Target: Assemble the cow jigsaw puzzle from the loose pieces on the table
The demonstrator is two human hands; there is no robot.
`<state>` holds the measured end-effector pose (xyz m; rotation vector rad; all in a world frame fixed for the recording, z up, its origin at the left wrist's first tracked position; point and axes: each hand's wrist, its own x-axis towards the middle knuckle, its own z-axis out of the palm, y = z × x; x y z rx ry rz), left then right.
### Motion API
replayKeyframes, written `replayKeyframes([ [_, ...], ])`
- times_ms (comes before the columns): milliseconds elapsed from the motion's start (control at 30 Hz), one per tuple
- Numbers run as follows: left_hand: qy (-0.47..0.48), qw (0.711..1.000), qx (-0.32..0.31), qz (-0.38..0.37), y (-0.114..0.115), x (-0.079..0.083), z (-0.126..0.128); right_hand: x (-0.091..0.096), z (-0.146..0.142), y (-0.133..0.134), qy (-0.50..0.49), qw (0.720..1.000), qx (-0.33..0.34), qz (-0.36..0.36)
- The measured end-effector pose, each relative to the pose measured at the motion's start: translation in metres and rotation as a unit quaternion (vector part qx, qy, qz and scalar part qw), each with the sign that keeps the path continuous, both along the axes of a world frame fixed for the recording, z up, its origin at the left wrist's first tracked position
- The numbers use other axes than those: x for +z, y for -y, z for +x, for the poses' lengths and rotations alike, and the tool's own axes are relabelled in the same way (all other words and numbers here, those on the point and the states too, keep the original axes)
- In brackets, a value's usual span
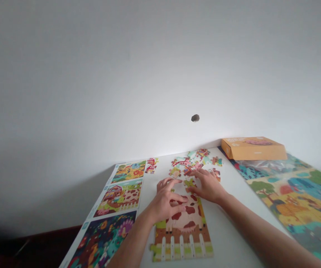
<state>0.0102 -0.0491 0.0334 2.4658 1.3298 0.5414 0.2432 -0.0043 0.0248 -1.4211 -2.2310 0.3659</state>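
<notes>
My left hand [167, 199] rests with curved fingers on a partly assembled jigsaw puzzle [182, 242] showing a brown-spotted cow behind a white picket fence. My right hand [207, 186] lies just beyond it, its fingertips on the pieces around a small green puzzle piece [189, 182]. Neither hand shows a piece lifted off the table. A heap of loose, colourful puzzle pieces [193, 162] lies past my fingers on the white table [227, 238]. My hands hide part of the cow picture.
A long printed sheet of farm pictures [119, 199] lies along the table's left side, with a few red pieces [151, 165] at its far end. An orange cardboard box [253, 149] sits at the far right corner on a large farm-scene puzzle [294, 197]. Behind stands a white wall.
</notes>
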Motion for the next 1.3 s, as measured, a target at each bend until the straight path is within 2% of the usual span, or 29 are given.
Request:
replayKeyframes([
  [267, -0.004, 1.000, -0.007, -0.015, 0.001, 0.005, -0.001, -0.010, 0.005, -0.009, -0.013, 1.000, 0.006, -0.014],
  [433, -0.010, 1.000, -0.015, -0.020, 0.002, 0.012, 0.000, -0.006, 0.003, -0.004, -0.009, 1.000, 0.009, -0.002],
  [633, -0.004, 1.000, -0.015, -0.015, 0.002, 0.012, -0.001, -0.004, -0.003, -0.002, 0.008, 1.000, 0.005, 0.001],
  [700, -0.003, 1.000, -0.012, -0.009, 0.002, 0.010, -0.001, -0.005, 0.000, -0.004, -0.004, 1.000, 0.019, 0.008],
  [833, 0.000, 1.000, -0.001, 0.001, 0.000, 0.007, -0.001, -0.003, 0.007, -0.006, -0.036, 0.995, 0.091, 0.009],
  [1033, -0.001, 1.000, -0.004, 0.000, 0.000, 0.004, -0.002, 0.002, 0.007, 0.001, -0.039, 0.983, 0.177, -0.009],
  [1167, -0.003, 1.000, -0.007, -0.002, 0.001, 0.005, -0.002, 0.006, 0.008, 0.004, -0.067, 0.977, 0.199, -0.019],
  [1300, -0.009, 1.000, -0.009, -0.008, 0.002, 0.007, -0.002, 0.006, 0.010, 0.003, -0.093, 0.979, 0.182, -0.011],
])
